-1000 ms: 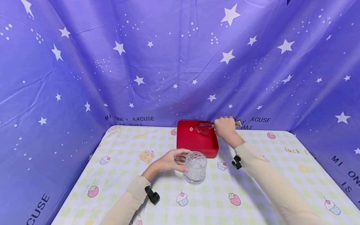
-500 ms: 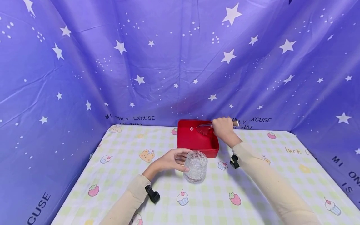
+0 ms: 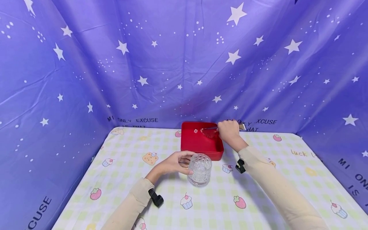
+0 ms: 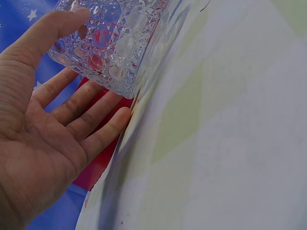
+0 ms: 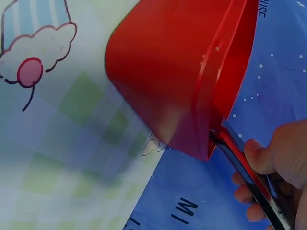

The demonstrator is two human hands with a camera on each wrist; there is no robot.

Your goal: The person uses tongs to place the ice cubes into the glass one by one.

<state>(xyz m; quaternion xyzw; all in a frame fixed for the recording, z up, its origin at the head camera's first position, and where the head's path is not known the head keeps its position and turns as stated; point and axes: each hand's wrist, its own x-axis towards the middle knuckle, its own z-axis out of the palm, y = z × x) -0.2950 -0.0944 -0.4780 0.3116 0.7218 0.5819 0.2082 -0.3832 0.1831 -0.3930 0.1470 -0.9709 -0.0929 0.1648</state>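
In the head view, my left hand (image 3: 175,163) holds a clear, textured glass (image 3: 200,171) by its left side as it stands on the table. The left wrist view shows the thumb along the faceted wall of the glass (image 4: 108,45), with the other fingers spread behind and below it. My right hand (image 3: 229,130) grips metal tongs (image 5: 247,175) over the right wall of a red box (image 3: 198,145). Inside the box are the tongs' tips, close to a small whitish piece (image 3: 195,131). The box wall hides the tips in the right wrist view.
A checked cloth (image 3: 218,207) with cupcake and strawberry prints covers the table. Behind the box hangs a purple curtain (image 3: 166,64) with white stars, and it also closes off both sides. The box stands near the table's back edge.
My right hand has shifted slightly left, and the tongs have moved a little with it over the box. The left hand and glass stay in place.
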